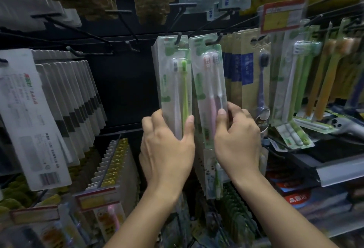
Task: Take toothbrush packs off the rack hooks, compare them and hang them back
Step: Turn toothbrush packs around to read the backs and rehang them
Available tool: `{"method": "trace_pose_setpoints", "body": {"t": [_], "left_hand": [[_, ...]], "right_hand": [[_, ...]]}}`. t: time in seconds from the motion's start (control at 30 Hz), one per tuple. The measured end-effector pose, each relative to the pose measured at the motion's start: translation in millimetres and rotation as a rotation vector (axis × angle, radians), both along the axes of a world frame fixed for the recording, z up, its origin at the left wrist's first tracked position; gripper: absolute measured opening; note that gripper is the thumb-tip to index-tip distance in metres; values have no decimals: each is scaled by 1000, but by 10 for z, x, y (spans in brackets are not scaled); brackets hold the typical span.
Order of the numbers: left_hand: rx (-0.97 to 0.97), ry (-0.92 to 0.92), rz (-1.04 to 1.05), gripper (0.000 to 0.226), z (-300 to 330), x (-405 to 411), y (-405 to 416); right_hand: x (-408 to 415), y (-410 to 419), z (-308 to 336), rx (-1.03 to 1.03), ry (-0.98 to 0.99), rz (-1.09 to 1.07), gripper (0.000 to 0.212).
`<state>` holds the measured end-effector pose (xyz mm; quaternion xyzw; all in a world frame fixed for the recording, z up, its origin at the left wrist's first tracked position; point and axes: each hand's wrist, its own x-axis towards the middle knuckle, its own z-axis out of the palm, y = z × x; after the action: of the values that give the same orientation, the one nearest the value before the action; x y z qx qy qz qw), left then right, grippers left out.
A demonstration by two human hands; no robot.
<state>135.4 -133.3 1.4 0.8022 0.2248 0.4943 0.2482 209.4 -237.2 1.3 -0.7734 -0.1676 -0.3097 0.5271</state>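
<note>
Two clear toothbrush packs hang side by side at the centre of the rack. The left pack (175,82) holds a white and a green brush and sits on a black hook (178,38). My left hand (167,145) grips its lower end, thumb on the front. The right pack (209,84) holds a pink and a pale brush and hangs from a second hook (218,39). My right hand (236,139) pinches its lower right edge, thumb on the front and fingers behind.
More packs hang right of these: dark blue-labelled ones (246,70), a green-and-white pack (293,78) and orange brushes (331,78). A red-and-yellow price tag (282,15) sticks out above. White boxes (59,109) fill the left; a shelf edge (338,171) juts at right.
</note>
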Motion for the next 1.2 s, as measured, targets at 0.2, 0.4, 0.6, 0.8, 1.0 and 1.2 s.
{"method": "trace_pose_setpoints", "body": {"t": [0.2, 0.4, 0.6, 0.8, 1.0, 1.2], "left_hand": [[71, 15, 42, 69, 4, 6, 10], [89, -17, 22, 70, 18, -19, -11], [96, -29, 21, 66, 17, -29, -15], [99, -52, 17, 61, 26, -42, 1], [94, -51, 7, 58, 18, -62, -4], [81, -48, -21, 56, 21, -101, 2]], "right_hand": [[-13, 42, 28, -75, -39, -69, 33], [-16, 49, 27, -93, -46, -94, 32], [-15, 38, 10, -72, -34, -92, 32], [-1, 63, -18, -76, -2, -91, 32], [35, 61, -42, -73, 14, -122, 34], [58, 37, -59, -62, 60, -123, 33]]}}
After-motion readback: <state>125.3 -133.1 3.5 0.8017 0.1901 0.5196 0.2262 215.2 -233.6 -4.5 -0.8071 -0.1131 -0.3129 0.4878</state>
